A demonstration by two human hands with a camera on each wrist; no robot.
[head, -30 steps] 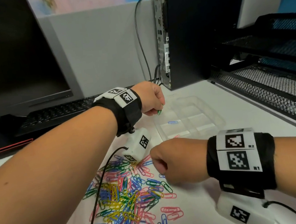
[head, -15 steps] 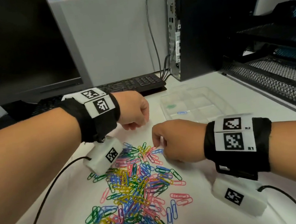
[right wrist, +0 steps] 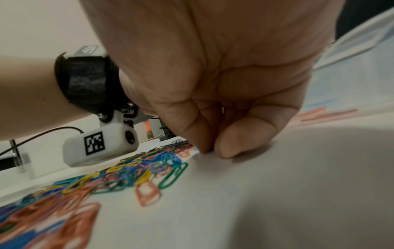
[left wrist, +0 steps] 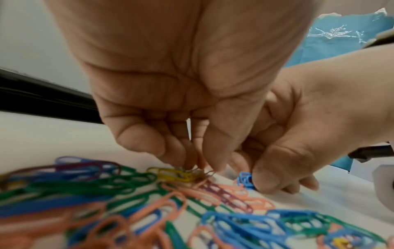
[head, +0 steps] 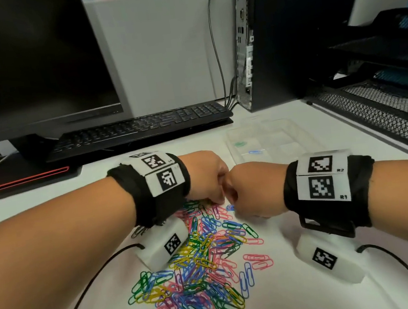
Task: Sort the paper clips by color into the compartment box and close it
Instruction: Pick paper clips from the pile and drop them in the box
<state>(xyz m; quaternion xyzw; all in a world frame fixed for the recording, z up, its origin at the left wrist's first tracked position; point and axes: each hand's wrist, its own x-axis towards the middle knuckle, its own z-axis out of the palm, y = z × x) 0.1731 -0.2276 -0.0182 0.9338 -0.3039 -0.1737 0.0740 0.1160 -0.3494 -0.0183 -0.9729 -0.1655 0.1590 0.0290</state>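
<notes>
Reaching into the clips (head: pixel 196 269) on the desk (head: pixel 324 295), the left hand (head: pixel 205 178) pinches at a yellow clip (left wrist: pixel 173 174), long axis toward 9 o'clock; the right hand (head: pixel 252 189) pinches a blue clip (left wrist: pixel 245 180). At 1 o'clock, the nearer right hand's box (head: pixel 297 128) lies open, nearly empty.

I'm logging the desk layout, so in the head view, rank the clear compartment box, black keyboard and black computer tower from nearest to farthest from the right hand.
1. Clear compartment box, just beyond the right hand.
2. Black keyboard, back left.
3. Black computer tower, far back.
</notes>
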